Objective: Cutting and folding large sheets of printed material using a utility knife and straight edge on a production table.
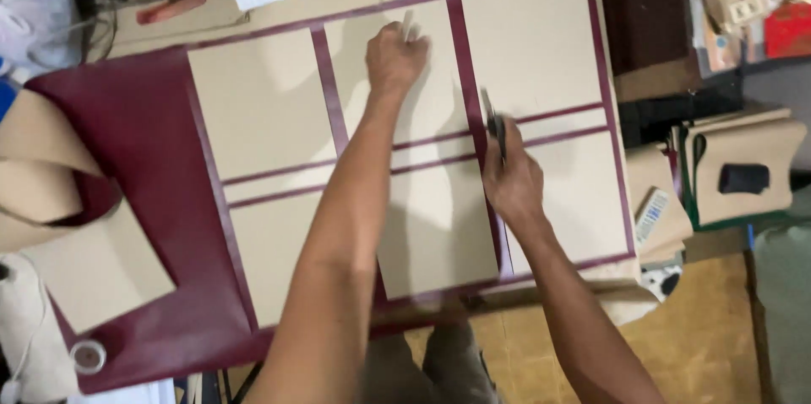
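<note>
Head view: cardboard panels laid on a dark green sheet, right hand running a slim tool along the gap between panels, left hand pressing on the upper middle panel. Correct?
One thing is off: the sheet under the cardboard panels is maroon, not dark green, as the head view shows. The rest holds: the right hand holds a slim tool at the gap between panels, and the left hand presses on the upper middle panel.

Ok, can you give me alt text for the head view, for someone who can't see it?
Seen from above, a person's right hand holds a dark slim tool over a maroon strip between tan boards laid in a grid on a maroon sheet. The left hand presses a small pale piece onto the upper middle board.
</note>
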